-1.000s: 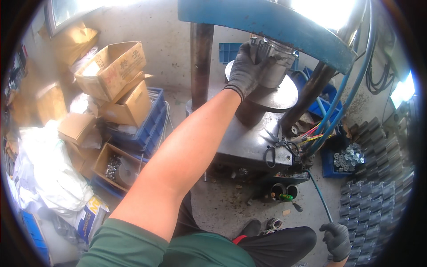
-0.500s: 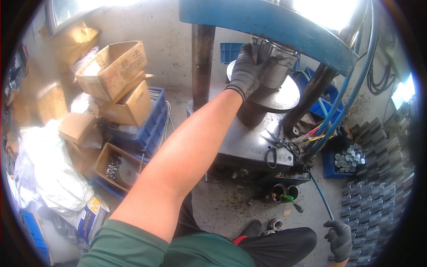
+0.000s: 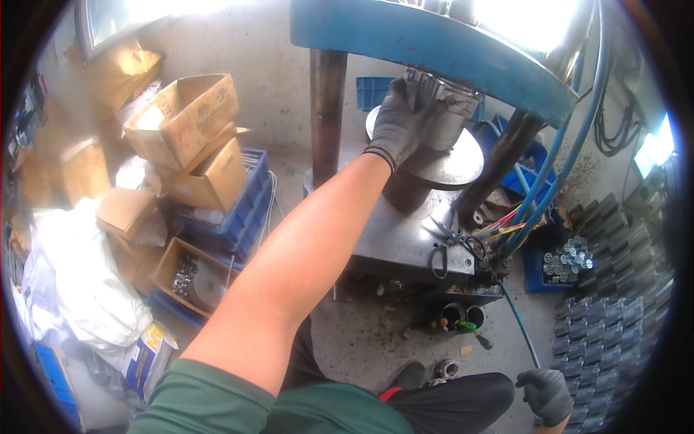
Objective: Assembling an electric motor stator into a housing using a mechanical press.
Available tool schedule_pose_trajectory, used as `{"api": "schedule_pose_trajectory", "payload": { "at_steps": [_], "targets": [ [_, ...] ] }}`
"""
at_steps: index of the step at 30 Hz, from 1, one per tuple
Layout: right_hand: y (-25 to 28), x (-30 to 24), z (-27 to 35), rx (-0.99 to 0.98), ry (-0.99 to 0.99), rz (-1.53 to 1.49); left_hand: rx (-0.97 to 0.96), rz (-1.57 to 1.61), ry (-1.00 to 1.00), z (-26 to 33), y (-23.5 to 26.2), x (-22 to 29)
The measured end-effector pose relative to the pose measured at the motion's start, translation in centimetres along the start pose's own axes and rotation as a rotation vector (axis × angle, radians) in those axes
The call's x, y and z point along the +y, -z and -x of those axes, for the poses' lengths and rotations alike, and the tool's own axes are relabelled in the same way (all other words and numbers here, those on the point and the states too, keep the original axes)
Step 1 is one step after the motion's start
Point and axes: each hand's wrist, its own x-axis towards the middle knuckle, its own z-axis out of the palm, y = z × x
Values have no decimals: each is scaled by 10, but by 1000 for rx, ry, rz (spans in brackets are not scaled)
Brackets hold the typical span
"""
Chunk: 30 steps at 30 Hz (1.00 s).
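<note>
My left hand [image 3: 399,124], in a grey work glove, reaches forward and is closed on the side of a silvery metal cylinder [image 3: 442,123]. The cylinder stands upright on a round steel plate [image 3: 463,163], directly beneath the blue crossbeam [image 3: 419,36] of a press. Some of my left fingers are hidden behind the glove and the cylinder. Down at the lower right, my right hand [image 3: 547,396], gloved alike, has its fingers curled at the end of a thin blue lever [image 3: 519,318].
Scissors [image 3: 448,242] lie on the press table [image 3: 394,235]. Cardboard boxes [image 3: 181,119] sit on blue crates at left, beside white sacks [image 3: 79,282]. Stacked metal parts [image 3: 600,347] and a blue bin [image 3: 538,278] of small parts occupy the right. Blue hoses [image 3: 571,145] hang beside the press.
My right fingers have curled in more at the lever's end, and that end sits slightly lower. My left hand keeps its hold on the cylinder. The view has shifted slightly.
</note>
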Motion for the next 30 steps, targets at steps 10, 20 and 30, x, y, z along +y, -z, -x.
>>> {"api": "schedule_pose_trajectory", "payload": {
  "at_steps": [10, 20, 30],
  "targets": [
    [7, -2, -2, -142, -49, 74, 21, -47, -55, -3, 1, -12],
    [52, -12, -79, 644, 310, 240, 38, -32, -197, -18, -6, -37],
    [123, -62, -226, 1055, 504, 419, 123, -137, -218, -16, 5, -27]
  ]
}}
